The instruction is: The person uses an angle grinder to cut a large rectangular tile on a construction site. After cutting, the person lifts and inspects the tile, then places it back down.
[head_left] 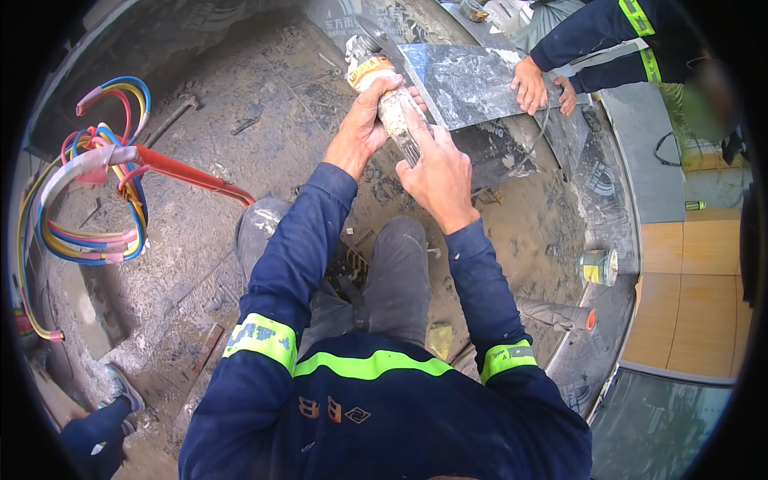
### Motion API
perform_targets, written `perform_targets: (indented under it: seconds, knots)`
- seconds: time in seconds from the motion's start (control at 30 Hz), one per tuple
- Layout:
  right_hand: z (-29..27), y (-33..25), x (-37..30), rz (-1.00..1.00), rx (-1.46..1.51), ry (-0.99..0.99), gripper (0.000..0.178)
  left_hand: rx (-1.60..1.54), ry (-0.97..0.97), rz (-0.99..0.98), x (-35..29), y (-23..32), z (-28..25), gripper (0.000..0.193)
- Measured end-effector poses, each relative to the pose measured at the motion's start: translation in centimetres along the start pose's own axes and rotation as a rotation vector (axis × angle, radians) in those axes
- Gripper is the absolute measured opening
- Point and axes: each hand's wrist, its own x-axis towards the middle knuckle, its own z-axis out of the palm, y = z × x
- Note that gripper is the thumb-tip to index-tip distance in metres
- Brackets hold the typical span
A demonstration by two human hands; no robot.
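Head view: one angle grinder [393,114], dust-caked, orange-banded, just beside the left edge of a dark slab [472,84], contact unclear; left hand [362,124] wrapped round its body, right hand [442,172] clasped on its rear end; co-worker's hands [529,85] on the slab.

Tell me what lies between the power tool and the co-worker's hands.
In the head view, a grey slab lies between the power tool and the co-worker's hands.

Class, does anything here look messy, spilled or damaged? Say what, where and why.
Coloured cables loop untidily at left; the power tool looks dirty, its casing caked whitish; and the floor looks unswept, smeared grey-brown.
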Motion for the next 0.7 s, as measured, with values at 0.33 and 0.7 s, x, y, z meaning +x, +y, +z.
perform_targets:
  seconds: [0.33,0.7]
  knots:
    - [0.2,-0.9,1.4,0.043,-0.025,-0.019,0.096,-0.018,-0.005,0.008,1.5,0.8,-0.5,0.033]
    - [0.1,-1.9,2.2,0.062,-0.042,-0.006,0.094,0.015,-0.021,-0.020,2.8,1.7,-0.8,0.035]
